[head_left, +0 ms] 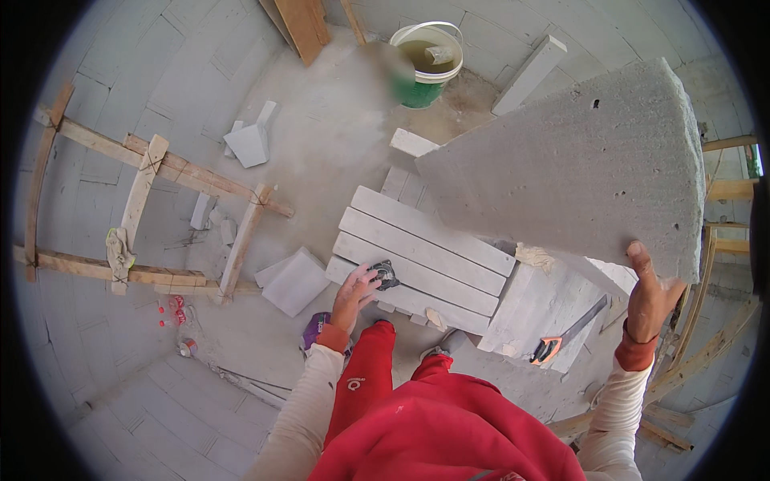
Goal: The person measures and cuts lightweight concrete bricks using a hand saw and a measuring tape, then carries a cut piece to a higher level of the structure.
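Observation:
A large grey aerated concrete block [561,160] stands tilted at the right, its broad face towards me. My right hand [651,301] grips its lower right edge, thumb on the face and the other fingers hidden behind. My left hand [353,297] is over the near left end of several pale strips [425,252] lying side by side. Its fingers are apart, with the tips beside a small black object [385,275], perhaps a tape measure. Whether they touch it I cannot tell. A handsaw [547,349] with an orange and black handle rests on a pale block [513,321] below the big one.
A green and white bucket [425,64] of murky water stands at the back. On the left, a wooden frame [152,168] leans by the wall with a glove [120,252] on it. Block offcuts [249,144] and plastic bottles [183,317] lie on the floor.

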A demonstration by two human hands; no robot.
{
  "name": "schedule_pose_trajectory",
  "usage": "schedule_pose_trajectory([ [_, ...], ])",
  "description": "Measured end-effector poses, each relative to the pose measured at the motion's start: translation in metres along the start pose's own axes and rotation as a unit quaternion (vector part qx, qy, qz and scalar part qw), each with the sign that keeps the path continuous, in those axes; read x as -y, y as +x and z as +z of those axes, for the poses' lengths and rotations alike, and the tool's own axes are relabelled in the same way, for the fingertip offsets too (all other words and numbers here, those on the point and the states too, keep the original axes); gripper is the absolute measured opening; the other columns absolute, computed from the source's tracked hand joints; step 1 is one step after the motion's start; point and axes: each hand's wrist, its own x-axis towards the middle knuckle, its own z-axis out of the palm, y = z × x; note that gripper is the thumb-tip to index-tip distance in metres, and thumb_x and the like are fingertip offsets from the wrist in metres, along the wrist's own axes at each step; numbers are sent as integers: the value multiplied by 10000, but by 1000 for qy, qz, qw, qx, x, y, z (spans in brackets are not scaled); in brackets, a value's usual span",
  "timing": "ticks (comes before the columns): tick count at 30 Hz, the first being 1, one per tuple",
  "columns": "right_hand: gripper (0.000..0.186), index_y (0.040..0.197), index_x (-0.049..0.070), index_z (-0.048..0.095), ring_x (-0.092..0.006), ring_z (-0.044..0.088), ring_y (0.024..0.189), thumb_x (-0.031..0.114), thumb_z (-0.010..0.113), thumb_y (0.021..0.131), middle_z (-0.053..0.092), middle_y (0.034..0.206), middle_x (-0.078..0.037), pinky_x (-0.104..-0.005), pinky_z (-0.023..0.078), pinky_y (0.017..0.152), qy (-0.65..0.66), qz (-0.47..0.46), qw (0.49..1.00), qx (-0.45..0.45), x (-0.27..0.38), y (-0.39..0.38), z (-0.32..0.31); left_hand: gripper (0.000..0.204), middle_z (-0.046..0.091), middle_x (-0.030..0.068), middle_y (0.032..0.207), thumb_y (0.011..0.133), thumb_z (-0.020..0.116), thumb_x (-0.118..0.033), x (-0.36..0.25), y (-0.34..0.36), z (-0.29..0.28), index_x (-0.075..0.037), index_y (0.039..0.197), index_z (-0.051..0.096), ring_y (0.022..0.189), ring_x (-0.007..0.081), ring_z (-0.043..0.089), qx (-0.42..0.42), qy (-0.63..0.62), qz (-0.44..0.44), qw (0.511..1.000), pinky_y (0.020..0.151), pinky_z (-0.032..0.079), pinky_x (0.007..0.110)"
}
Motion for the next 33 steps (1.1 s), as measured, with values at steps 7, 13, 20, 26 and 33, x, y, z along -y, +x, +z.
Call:
schedule_pose_trajectory([
  [7,806,1409,-45,500,-308,518,1243,491,761,867,568,1265,-170,-446,389,1040,124,125,977,-121,-50,-31,-211,756,538,131,1498,992,570,-594,30,56,194,-102,1546,416,1388,338,495,54,-406,-46,911,1139,394,521],
  [13,848,1501,27,402,-316,536,1252,422,774,849,507,1379,-161,-462,467,985,169,335,909,-179,-172,-127,-214,656,563,136,1464,998,640,-429,134,13,169,-68,1511,447,1349,357,528,90,-251,-110,958,1126,413,535],
  [20,810,1470,41,406,-353,534,1281,331,805,827,494,1406,-151,-506,468,1056,309,532,774,-149,-403,-225,-150,657,577,174,1440,990,655,-398,180,33,138,-32,1497,450,1330,353,551,36,-91,-194,976,1103,445,533],
  [26,774,1467,76,425,-337,508,1291,332,802,841,481,1412,-131,-507,423,1092,394,565,714,-128,-509,-259,-103,667,629,155,1367,962,686,-411,186,70,143,-32,1469,477,1250,329,611,-19,2,-194,981,1032,494,513],
  [33,711,1460,62,441,-308,477,1324,299,775,879,472,1439,-107,-482,365,1140,450,586,662,-127,-554,-288,-72,642,653,143,1287,941,717,-401,180,84,151,-4,1407,523,1188,296,636,-46,52,-151,986,1012,505,463],
])
